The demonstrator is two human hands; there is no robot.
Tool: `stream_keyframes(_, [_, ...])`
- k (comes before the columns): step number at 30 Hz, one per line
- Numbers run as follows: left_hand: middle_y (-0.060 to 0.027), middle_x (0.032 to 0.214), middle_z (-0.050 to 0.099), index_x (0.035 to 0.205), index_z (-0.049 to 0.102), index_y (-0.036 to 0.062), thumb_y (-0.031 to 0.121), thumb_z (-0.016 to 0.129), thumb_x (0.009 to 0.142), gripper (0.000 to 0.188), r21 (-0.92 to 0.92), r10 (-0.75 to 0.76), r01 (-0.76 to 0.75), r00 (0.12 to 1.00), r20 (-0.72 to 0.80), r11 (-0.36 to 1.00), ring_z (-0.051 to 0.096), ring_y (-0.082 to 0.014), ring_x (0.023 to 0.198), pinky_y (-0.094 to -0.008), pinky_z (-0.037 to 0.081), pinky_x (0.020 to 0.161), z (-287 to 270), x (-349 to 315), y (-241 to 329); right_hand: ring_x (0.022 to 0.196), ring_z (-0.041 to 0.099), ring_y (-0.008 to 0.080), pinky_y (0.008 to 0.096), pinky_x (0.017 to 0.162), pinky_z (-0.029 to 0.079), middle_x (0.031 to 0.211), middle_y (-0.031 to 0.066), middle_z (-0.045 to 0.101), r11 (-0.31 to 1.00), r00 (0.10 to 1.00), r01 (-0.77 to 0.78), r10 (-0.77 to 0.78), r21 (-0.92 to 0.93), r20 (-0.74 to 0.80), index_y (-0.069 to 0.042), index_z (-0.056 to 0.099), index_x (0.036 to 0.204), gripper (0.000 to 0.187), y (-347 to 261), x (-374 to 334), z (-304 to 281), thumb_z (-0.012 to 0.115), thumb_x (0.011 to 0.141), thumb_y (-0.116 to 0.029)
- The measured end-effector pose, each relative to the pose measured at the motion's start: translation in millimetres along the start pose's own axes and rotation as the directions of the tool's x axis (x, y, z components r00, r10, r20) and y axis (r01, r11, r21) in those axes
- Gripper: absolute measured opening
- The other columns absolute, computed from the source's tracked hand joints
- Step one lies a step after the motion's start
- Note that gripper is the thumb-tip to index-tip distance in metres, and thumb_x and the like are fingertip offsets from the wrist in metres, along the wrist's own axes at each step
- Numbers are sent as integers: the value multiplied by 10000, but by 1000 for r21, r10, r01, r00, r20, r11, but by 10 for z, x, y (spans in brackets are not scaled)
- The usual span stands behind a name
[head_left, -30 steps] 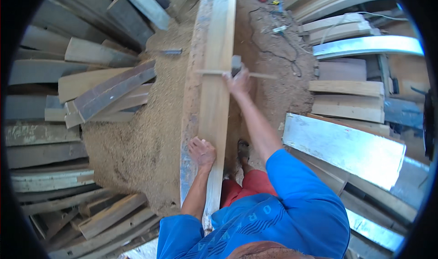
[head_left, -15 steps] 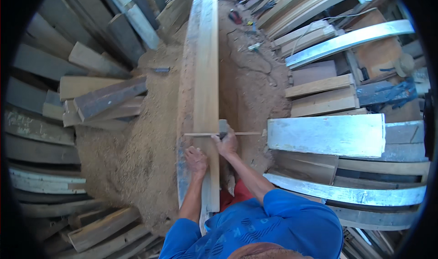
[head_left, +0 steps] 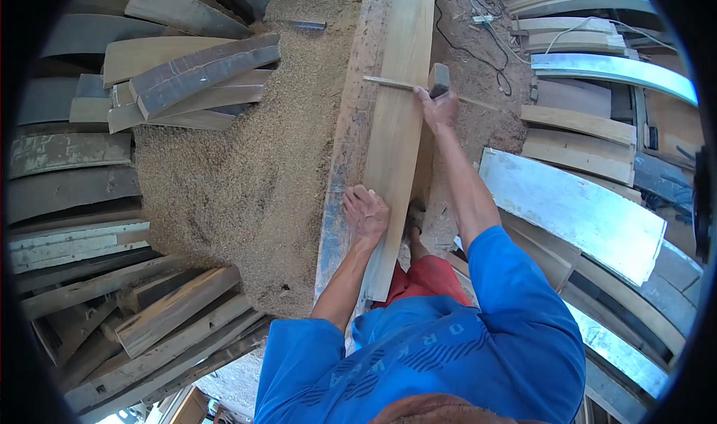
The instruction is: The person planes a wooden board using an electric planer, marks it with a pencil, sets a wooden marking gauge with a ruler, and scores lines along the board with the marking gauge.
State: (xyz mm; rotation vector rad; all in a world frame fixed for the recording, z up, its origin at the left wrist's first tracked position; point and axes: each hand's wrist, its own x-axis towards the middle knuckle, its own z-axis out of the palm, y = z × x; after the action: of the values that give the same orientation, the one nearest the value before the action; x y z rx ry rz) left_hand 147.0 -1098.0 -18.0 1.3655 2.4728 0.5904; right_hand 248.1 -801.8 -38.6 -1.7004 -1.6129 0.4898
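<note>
A long pale plank lies lengthwise on a worn, thicker wooden beam. My right hand, arm stretched forward, is closed around a wooden marking gauge at the plank's right edge. The gauge's dark block sits beside that edge, and its thin stem crosses the plank's top, sticking out on both sides. Nearer to me, my left hand rests with curled fingers where the plank's left edge meets the beam. Whatever its fingers may hold is hidden.
Sawdust covers the ground to the left. Stacked boards stand beyond it, and a white-faced board lies at the right among more timber. A dark cable runs over the ground at the far right.
My right hand has slid the marking gauge farther away along the plank, straightening the arm. My left hand stays near the plank's left edge. The whole view has shifted and turned.
</note>
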Motion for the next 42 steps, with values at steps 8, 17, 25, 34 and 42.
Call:
stream_keyframes(8, [-216,1045,526,1019,473,16,192,598,914,240,59,-44,46,999,-22,997,561,-416,1005,-541,484,832,-72,24,-166,1090,658,418,476,955,524,1205,251,650,979,908,-197,203,-52,367,0,578,1331,738,-298,-1699,-689,882,767,-365])
stream_keyframes(17, [-213,1047,520,1026,458,19,179,606,915,244,32,-2,3,1000,-21,999,559,-407,997,-542,481,825,-91,39,-60,1148,658,374,438,991,518,1257,207,648,977,962,-211,202,31,183,7,559,1370,790,-108,-1415,-410,922,738,-299])
stream_keyframes(25, [-210,1034,536,1014,467,26,180,612,913,234,10,-25,26,996,-84,1000,566,-401,995,-527,480,832,-73,-24,-143,1169,661,366,448,1006,516,1280,204,668,988,957,-151,142,20,253,-8,550,1394,824,-349,-1297,-529,913,733,-340])
stream_keyframes(34, [-291,1486,418,1391,551,-8,388,685,899,646,0,270,-272,952,143,962,379,-509,1339,-610,320,1127,-572,-927,-984,1130,685,316,426,992,524,1207,184,712,972,911,-181,108,151,397,-42,611,1328,721,-234,-1316,-723,895,726,-317])
stream_keyframes(42, [-272,1690,124,1605,295,61,489,795,753,1076,79,341,-423,815,468,903,140,-475,1538,-615,169,1231,-894,-2111,-1785,1282,573,397,476,1082,466,1380,235,569,993,905,-117,103,10,412,-53,439,1492,902,-366,-2691,-1219,882,749,-309])
